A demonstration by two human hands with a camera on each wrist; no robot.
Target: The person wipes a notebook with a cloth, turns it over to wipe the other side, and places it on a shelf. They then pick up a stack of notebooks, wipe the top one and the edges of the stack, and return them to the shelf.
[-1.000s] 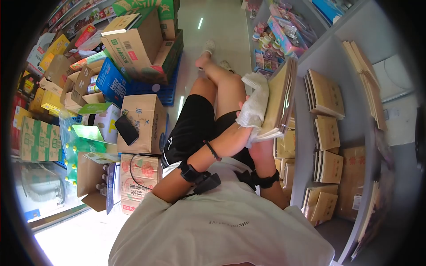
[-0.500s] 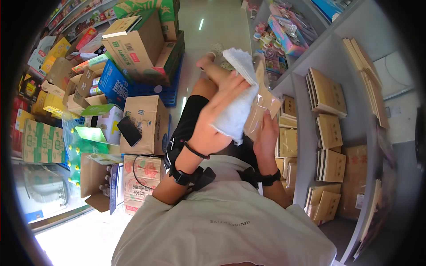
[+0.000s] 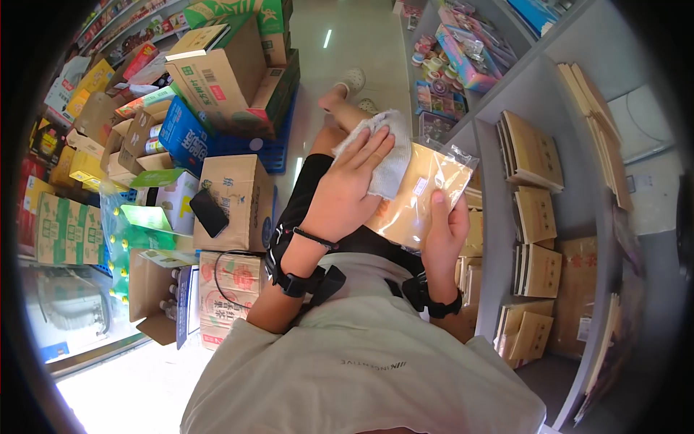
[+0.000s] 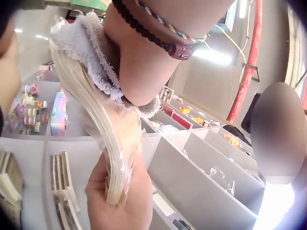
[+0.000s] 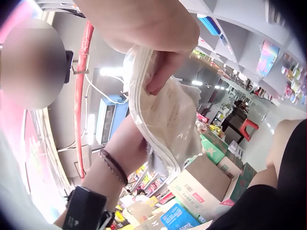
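Observation:
In the head view, my left hand point(image 3: 348, 189) lies with its fingers extended over a pale grey cloth point(image 3: 392, 155). The hand presses this cloth against the upper left part of a stack of brown-covered booklets in clear plastic point(image 3: 419, 210). With the thumb on the front, my right hand point(image 3: 444, 235) grips the stack's right edge. From the left wrist, several thin layers of the booklets point(image 4: 103, 127) show edge-on, slightly bowed, the terry-like cloth point(image 4: 91, 50) at their top. The right wrist view shows the right thumb over the plastic-covered face point(image 5: 170, 110).
Grey shelves point(image 3: 491, 239) on the right hold more brown booklets point(image 3: 531, 152). Cartons point(image 3: 231, 195) stand on the left, one with a black phone point(image 3: 208, 213) on top. Toys and small goods point(image 3: 448, 65) fill the far shelf. The person's legs stretch forward below the hands.
The booklet stack has turned from edge-on to face up, tilted toward the head camera. The left hand and cloth swung off its side to the left, then came down on its face.

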